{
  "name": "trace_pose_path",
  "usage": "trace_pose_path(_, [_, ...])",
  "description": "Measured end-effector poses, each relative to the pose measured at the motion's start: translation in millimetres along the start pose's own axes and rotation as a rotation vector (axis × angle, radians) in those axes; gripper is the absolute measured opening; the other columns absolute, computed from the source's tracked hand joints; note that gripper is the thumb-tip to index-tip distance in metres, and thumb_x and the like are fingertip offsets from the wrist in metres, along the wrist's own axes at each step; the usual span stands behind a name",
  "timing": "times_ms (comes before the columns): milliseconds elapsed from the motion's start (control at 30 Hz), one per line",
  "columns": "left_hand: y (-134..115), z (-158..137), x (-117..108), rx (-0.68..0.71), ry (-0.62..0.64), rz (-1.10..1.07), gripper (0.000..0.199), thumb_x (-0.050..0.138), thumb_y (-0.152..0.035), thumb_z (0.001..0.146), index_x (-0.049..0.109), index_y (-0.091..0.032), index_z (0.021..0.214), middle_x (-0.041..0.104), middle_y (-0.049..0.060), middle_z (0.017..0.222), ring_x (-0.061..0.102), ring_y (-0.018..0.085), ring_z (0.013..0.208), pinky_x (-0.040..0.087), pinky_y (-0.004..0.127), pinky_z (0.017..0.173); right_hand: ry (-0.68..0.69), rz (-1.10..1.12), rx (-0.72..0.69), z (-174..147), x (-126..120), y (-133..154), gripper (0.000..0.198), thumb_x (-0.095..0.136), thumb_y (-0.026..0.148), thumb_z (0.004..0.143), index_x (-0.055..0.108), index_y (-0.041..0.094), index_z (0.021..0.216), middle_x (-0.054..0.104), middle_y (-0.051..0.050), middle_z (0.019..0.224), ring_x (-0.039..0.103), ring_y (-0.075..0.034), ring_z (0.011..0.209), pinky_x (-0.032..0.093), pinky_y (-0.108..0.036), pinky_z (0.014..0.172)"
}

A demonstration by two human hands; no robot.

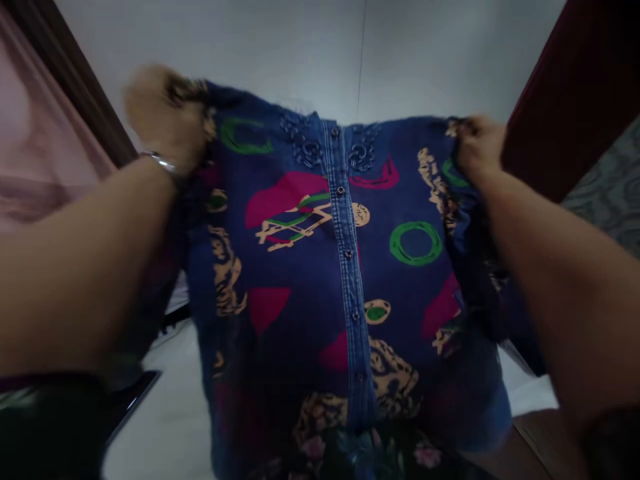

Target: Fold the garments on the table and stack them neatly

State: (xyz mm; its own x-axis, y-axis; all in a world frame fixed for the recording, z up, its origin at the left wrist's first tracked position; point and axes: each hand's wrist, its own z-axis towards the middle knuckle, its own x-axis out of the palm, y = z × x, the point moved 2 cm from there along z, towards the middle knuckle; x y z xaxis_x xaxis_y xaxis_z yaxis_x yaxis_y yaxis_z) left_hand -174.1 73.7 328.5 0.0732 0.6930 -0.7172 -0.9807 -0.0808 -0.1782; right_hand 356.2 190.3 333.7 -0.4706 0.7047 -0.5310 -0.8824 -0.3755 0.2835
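A dark blue patterned shirt (310, 267) hangs spread out in front of me, its buttoned denim placket running down the middle. Magenta patches, green rings and tan figures cover the cloth. My left hand (167, 120), blurred and with a silvery band at the wrist, grips one shoulder of it. At the opposite shoulder my right hand (480, 143) is closed on the cloth. The sleeves droop below both hands in shadow. Where the lower hem lies is hard to make out against dark floral fabric (375, 453) near my body.
A pale surface with a thin seam (360, 60) lies beyond the shirt. Pink cloth (45, 133) is at the left, a dark red panel (560, 100) at the right. A dark flat edge (133, 403) shows at lower left, beside a white surface (165, 413).
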Motion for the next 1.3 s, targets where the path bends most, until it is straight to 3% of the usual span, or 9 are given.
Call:
trace_pose_path(100, [-26,-7,55,-0.11,-0.149,-0.082,0.074,0.023,-0.045,0.085,0.05,0.023,0.096,0.048,0.019,0.132,0.049,0.024,0.117,0.033,0.033,0.094,0.194,-0.083,0.139,-21,94,11,0.046,0.03,0.026,0.098,0.05,-0.008,0.122,0.057,-0.023,0.12,0.051,-0.025,0.116,0.037,-0.042,0.093])
trace_pose_path(133, [-33,-21,80,-0.123,-0.098,-0.098,0.075,0.031,-0.047,0.084,0.048,0.024,0.102,0.051,0.023,0.128,0.046,0.026,0.12,0.034,0.034,0.093,0.229,-0.078,0.143,-37,121,15,0.043,0.042,0.025,0.094,0.049,0.002,0.129,0.055,-0.021,0.127,0.05,-0.028,0.12,0.036,-0.045,0.097])
trace_pose_path(200, [-47,-66,136,-0.026,0.225,-0.161,0.065,0.035,-0.038,0.089,0.046,0.021,0.112,0.05,0.027,0.13,0.04,0.031,0.127,0.03,0.041,0.101,0.336,0.01,0.021,-86,163,24,0.05,0.052,0.02,0.088,0.045,0.01,0.136,0.05,-0.018,0.137,0.045,-0.028,0.127,0.034,-0.046,0.103])
trace_pose_path(333, [-59,-190,214,0.111,0.52,-0.212,0.048,0.066,-0.032,0.074,0.062,-0.007,0.115,0.054,0.019,0.133,0.046,0.029,0.127,0.034,0.039,0.106,0.793,0.124,-0.281,-225,201,27,0.047,0.055,0.031,0.087,0.053,0.022,0.132,0.048,-0.012,0.141,0.037,-0.028,0.134,0.028,-0.05,0.109])
trace_pose_path(433, [-55,-255,234,0.12,0.634,-0.218,0.04,0.062,-0.033,0.078,0.066,-0.014,0.113,0.057,0.017,0.131,0.048,0.033,0.125,0.038,0.047,0.103,1.064,0.066,-0.295,-305,198,9,0.047,0.051,0.039,0.089,0.053,0.021,0.132,0.039,-0.013,0.147,0.03,-0.031,0.138,0.02,-0.056,0.11])
trace_pose_path(633, [-26,-276,199,0.017,0.55,-0.212,0.041,0.041,-0.04,0.087,0.065,-0.017,0.113,0.059,0.012,0.129,0.051,0.024,0.122,0.036,0.039,0.106,0.872,0.21,-0.085,-338,145,-46,0.047,0.043,0.044,0.09,0.058,0.019,0.128,0.04,-0.012,0.147,0.031,-0.028,0.138,0.025,-0.049,0.112])
trace_pose_path(833, [0,-330,141,-0.473,0.647,-0.191,0.064,0.041,-0.055,0.08,0.053,-0.011,0.125,0.064,0.015,0.117,0.065,0.026,0.097,0.049,0.035,0.086,0.752,0.197,0.262,-384,82,-110,0.052,0.046,0.046,0.084,0.055,0.019,0.128,0.054,-0.012,0.134,0.046,-0.029,0.128,0.035,-0.046,0.108])
trace_pose_path(1067, [-25,-348,119,-0.734,0.781,-0.461,0.064,0.059,-0.057,0.068,0.058,-0.012,0.113,0.073,0.011,0.095,0.067,0.029,0.094,0.051,0.035,0.084,0.684,0.092,0.22,-392,69,-105,0.047,0.047,0.041,0.083,0.058,0.019,0.123,0.064,-0.013,0.115,0.059,-0.029,0.11,0.043,-0.043,0.098])
trace_pose_path(1300, [-23,-341,99,-0.815,0.724,-0.8,0.07,0.074,-0.039,0.058,0.049,-0.019,0.121,0.071,0.007,0.106,0.069,0.026,0.091,0.056,0.035,0.078,0.781,0.168,0.396,-382,64,-99,0.053,0.055,0.037,0.076,0.058,0.02,0.126,0.069,-0.01,0.102,0.065,-0.028,0.097,0.049,-0.039,0.084])
